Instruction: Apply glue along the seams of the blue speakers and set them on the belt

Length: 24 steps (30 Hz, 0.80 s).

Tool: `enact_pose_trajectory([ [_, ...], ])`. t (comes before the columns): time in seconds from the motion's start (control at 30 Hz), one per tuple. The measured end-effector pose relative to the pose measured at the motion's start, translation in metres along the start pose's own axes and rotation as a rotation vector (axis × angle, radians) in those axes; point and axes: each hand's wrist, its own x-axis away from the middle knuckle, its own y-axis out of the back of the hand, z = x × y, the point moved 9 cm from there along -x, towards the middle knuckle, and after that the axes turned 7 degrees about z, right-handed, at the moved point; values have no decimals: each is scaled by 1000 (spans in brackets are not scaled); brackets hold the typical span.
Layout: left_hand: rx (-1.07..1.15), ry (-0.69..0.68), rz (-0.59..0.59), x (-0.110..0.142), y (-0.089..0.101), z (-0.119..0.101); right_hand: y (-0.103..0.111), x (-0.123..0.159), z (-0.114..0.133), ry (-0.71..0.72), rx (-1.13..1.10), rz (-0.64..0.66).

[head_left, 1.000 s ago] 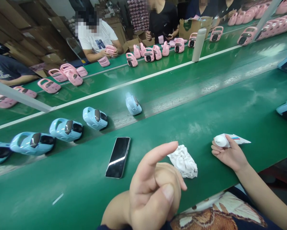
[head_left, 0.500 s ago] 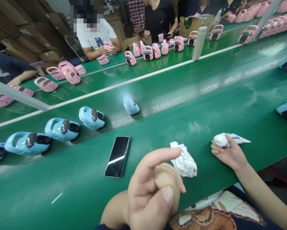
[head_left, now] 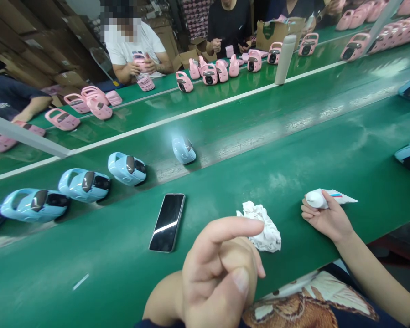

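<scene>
r hand (head_left: 323, 217) grips white tube (head_left: 331, 198), l hand (head_left: 218, 278) touching crumpled cloth (head_left: 261, 228).

The green conveyor belt (head_left: 88, 291) runs right in front of me, carrying a dark-screened smartphone (head_left: 167, 222), a crumpled white cloth (head_left: 268, 232) and a thin white sliver (head_left: 80, 281), with pale blue car-shaped casings (head_left: 83, 182) lined up beyond them, one turned askew

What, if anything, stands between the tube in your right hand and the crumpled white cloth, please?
Nothing visible does: only the green work surface lies between the tube in the right hand and the crumpled white cloth.
</scene>
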Motion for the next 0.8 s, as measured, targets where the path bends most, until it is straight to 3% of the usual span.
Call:
enact_pose_trajectory([
  [0.8,-57,3,-42,-1,-1,-3,-1,1,2,5,9,10],
])
